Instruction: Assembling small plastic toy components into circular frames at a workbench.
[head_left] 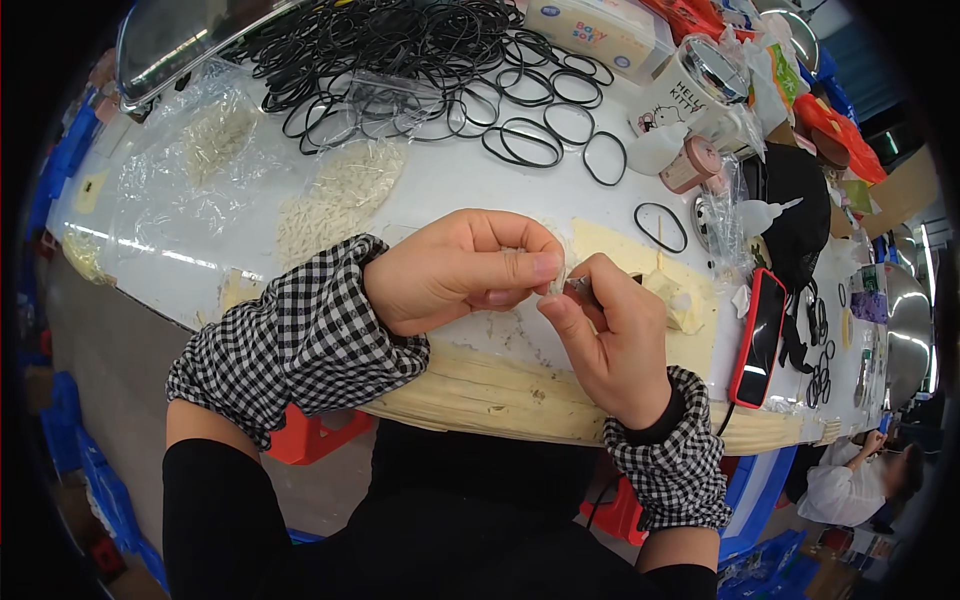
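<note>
My left hand (462, 268) and my right hand (618, 335) meet over the table's front edge, thumbs and fingertips pinched together. A small pale, translucent piece (556, 284) sits between them; its exact kind is too small to make out. Both wrists wear black-and-white checked sleeve covers. Beyond my left hand lies a heap of small off-white pieces (345, 195), partly under a clear plastic bag. Beside my right hand, a yellowish lump (682, 303) with a thin stick rests on a pale yellow sheet (610, 240).
A large tangle of black rubber rings (400, 50) covers the far side, with a loose ring (660, 227) nearer. To the right are a red-cased phone (758, 338), a pink jar (690, 165) and a white cup (690, 85). A person in white (850, 485) sits farther right.
</note>
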